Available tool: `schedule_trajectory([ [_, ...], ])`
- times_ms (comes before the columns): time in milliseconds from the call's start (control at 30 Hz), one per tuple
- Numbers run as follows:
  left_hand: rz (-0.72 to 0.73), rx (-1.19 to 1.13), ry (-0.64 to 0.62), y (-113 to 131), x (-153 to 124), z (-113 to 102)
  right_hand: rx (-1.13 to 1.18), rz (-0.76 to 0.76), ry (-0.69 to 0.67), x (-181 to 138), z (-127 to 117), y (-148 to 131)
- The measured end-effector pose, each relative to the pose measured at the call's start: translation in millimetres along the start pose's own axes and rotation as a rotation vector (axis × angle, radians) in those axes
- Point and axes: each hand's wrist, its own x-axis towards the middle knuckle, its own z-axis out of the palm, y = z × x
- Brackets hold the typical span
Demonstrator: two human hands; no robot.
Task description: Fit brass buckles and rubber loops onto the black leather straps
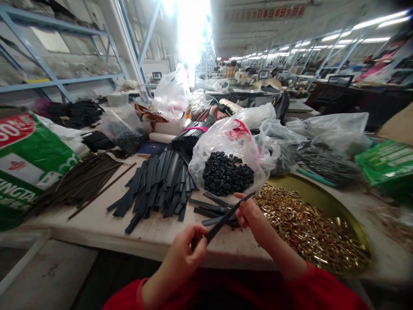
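A narrow, flat black strip (225, 218) slants above the pale tabletop (93, 212), its near end pinched in the person's left hand (184, 250), its far end between the right hand's (253, 214) fingers, beside small black rings (227, 175).

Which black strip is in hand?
The flat black strip pinched in the left hand, far end at the right hand; the fanned black strips lie on the pale table.

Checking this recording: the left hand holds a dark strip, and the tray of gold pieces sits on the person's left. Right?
Not quite: the head view shows the tray of gold pieces on the person's right. The left hand does hold a dark strip.
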Motion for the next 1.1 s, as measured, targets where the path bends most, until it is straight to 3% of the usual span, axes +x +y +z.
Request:
schedule_trajectory([
  [100,-0.121,-0.300,-0.280,0.8,-5.1,23.0,0.103,0.098,-0.066,-2.2,4.0,-4.5],
  [167,-0.218,-0.498,-0.381,-0.3,6.5,32.0,0.057,0.124,-0.183,-2.2,8.1,-3.6],
  [267,-0.358,-0.628,-0.306,-2.1,30.2,38.6,-0.154,0.079,-0.239,13.8,7.6,0.2],
  [367,-0.447,-0.726,-0.213,-4.4,46.2,40.6,-0.618,-0.112,-0.047,48.7,-2.2,6.3],
  [433,-0.474,-0.780,-0.200,-6.0,51.5,41.2,-0.918,-0.155,0.002,71.9,-8.1,12.9],
  [567,-0.517,-0.806,-0.192,-7.5,56.7,41.2,-1.076,-0.132,-0.049,95.2,-12.8,25.7],
  [700,-0.525,-0.803,-0.202,-4.8,59.4,40.8,-0.897,-0.183,-0.007,88.9,-20.2,22.0],
  [833,-0.510,-0.746,-0.253,-1.0,58.3,44.9,-0.320,0.048,-0.031,59.5,-25.9,6.2],
  [967,-0.297,-0.419,-0.250,-0.9,54.6,50.1,0.253,0.303,-0.041,22.3,-21.4,-2.5],
  [1100,-0.069,-0.013,-0.161,1.2,49.7,48.8,0.496,0.386,-0.026,-1.7,-17.6,-1.2],
])
